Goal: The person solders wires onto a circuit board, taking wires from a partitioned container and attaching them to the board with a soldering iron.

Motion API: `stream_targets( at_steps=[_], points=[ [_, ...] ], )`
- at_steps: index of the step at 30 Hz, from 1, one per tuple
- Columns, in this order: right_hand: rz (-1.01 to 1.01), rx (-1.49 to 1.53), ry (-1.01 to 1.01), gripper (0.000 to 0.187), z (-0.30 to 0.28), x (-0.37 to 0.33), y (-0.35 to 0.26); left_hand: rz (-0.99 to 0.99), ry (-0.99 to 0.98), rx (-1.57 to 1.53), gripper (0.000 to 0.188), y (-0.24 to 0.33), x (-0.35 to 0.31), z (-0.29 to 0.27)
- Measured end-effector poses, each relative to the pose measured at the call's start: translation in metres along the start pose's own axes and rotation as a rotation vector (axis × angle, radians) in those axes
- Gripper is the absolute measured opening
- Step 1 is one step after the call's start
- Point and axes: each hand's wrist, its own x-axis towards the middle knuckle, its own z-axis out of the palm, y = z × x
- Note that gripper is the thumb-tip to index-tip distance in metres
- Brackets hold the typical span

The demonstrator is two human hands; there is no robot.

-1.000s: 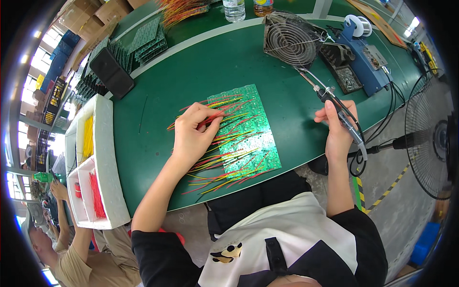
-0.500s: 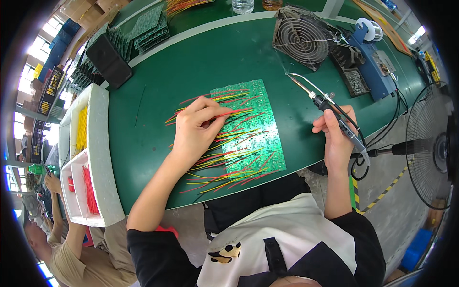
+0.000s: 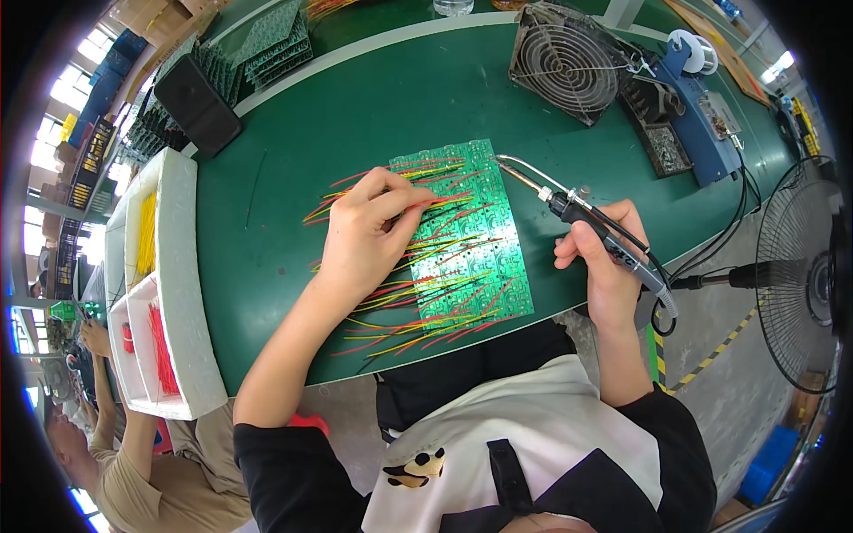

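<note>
A green circuit board panel (image 3: pixel 513 275) lies on the bench in front of me. Rows of red, yellow and black wires (image 3: pixel 382 330) run from it out past its left edge. Over the upper part of the panel, my left hand (image 3: pixel 366 229) is closed in a pinch on a red wire (image 3: pixel 442 202); its fingertips partly hide the wire. My right hand (image 3: pixel 615 275) grips a soldering iron (image 3: pixel 597 226) with a thin curved metal tube alongside. The iron's tip is close to the panel's upper right corner; whether it touches cannot be told.
A white foam box (image 3: pixel 188 293) with yellow and red wires stands left. Behind it are a black phone-like slab (image 3: pixel 197 107) and stacked circuit boards (image 3: pixel 277 44). A grilled fan (image 3: pixel 567 64) and blue soldering station (image 3: pixel 697 111) sit far right. A co-worker (image 3: pixel 160 471) is at left.
My right hand has brought the soldering iron left and slightly down, from beneath the grilled fan to the panel's upper right corner. My left hand stays nearly in place, still pinching.
</note>
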Motion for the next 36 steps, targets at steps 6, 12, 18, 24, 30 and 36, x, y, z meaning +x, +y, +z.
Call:
stream_targets(
  at_steps=[6, 12, 18, 24, 30, 36],
  points=[
    [-0.009, -0.055, 0.017, 0.018, 0.0056, -0.0015, -0.0023, -0.069, -0.007, -0.027, 0.017, -0.0019, 0.0013, 0.0006],
    [0.021, -0.064, -0.008, 0.02, 0.0024, -0.0027, -0.0029, -0.121, -0.002, -0.02, 0.016, -0.0017, 0.0021, -0.0009],
    [0.036, -0.059, -0.054, 0.02, -0.0004, -0.0035, -0.002, -0.13, -0.008, -0.023, 0.016, -0.0006, 0.0014, 0.0006],
    [0.033, -0.04, -0.083, 0.019, -0.002, -0.0035, -0.0005, -0.109, 0.002, -0.032, 0.016, -0.0037, 0.0005, 0.0011],
    [0.033, -0.087, -0.066, 0.021, 0.0027, -0.0028, -0.002, -0.103, 0.001, -0.022, 0.016, -0.0064, 0.0009, 0.0016],
    [0.033, -0.08, -0.062, 0.02, 0.0012, -0.0029, -0.0019, -0.103, -0.006, -0.022, 0.016, -0.0059, 0.0006, 0.0015]
  ],
)
